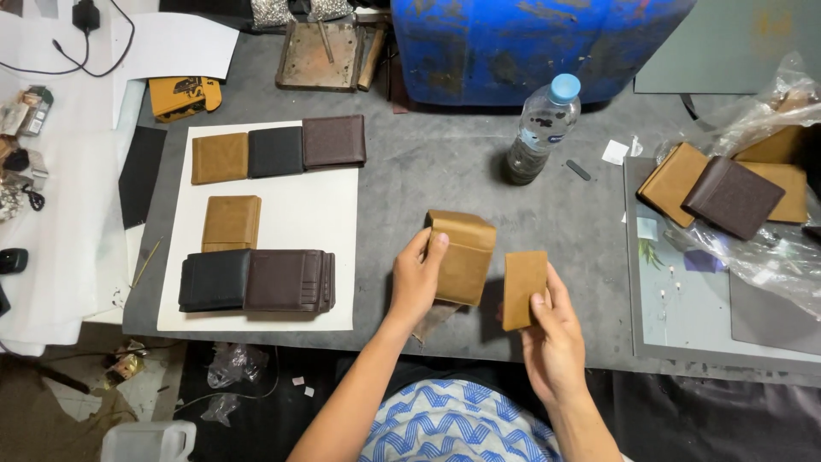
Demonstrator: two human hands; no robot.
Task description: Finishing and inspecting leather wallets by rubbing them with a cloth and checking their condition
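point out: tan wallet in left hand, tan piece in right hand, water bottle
tan wallet (463, 257), head view, middle of its face
tan piece (522, 282), head view, upper middle
water bottle (540, 127), head view, clear body

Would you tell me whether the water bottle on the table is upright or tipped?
Upright: the water bottle stands on its base on the grey table, blue cap on top.
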